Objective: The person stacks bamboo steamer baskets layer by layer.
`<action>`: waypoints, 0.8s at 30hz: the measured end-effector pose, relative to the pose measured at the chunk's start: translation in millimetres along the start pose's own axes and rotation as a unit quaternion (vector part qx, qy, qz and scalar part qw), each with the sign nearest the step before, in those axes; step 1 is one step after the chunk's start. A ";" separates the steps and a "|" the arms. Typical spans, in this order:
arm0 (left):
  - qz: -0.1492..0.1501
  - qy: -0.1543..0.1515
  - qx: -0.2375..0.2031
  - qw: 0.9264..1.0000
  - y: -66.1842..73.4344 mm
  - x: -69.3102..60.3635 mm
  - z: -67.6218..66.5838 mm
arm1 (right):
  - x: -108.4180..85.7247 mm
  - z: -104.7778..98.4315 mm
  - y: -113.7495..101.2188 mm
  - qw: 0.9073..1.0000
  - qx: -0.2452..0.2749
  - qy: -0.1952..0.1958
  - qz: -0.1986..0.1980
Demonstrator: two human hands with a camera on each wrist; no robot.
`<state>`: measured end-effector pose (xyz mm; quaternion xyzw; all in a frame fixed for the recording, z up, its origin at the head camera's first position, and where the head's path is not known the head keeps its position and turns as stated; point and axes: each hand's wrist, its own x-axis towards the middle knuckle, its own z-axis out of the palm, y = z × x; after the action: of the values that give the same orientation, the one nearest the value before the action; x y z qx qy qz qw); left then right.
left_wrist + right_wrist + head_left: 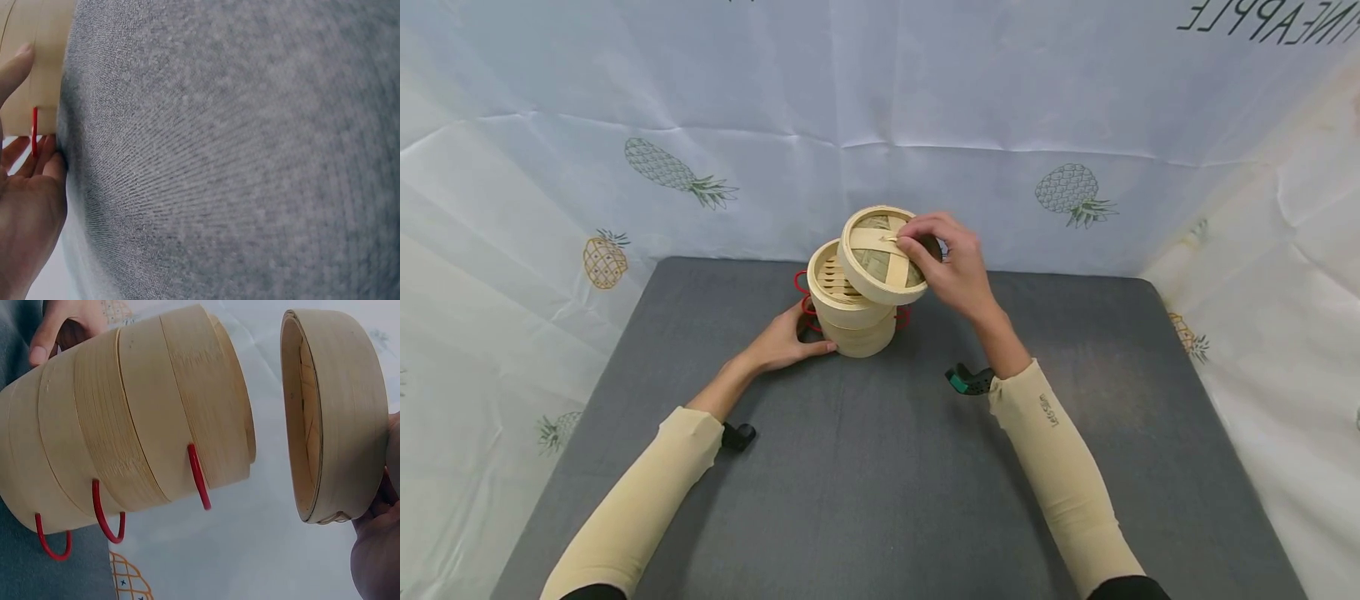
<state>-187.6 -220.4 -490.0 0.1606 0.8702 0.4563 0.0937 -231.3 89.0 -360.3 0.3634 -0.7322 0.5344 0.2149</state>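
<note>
A stack of round bamboo steamer baskets (857,340) stands on the table, its top tier showing a slatted floor. My left hand (781,342) holds the stack low on its left side, thumb at the front and fingers behind. My right hand (955,265) pinches the small loop on top of the bamboo steamer lid (868,265). In the right wrist view the lid (351,419) hangs apart from the stack (144,394), with a gap between them. Red loop handles (199,478) stick out from the tiers. The left wrist view shows only part of the stack (47,75).
The grey table (880,492) stretches out around the steamer. A pale cloth (880,100) printed with pineapples hangs behind the table's back edge, with more cloth at both sides. Dark straps with small black parts (970,380) sit at the wrists.
</note>
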 end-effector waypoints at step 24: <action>0.006 -0.002 -0.001 1.000 -1.4 -0.6 1.1 | 7.1 29.7 1.0 0.999 0.017 -0.029 0.000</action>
<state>-187.0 -220.5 -491.8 0.1667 0.8686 0.4574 0.0924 -234.5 59.1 -366.0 0.3828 -0.7288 0.5359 0.1876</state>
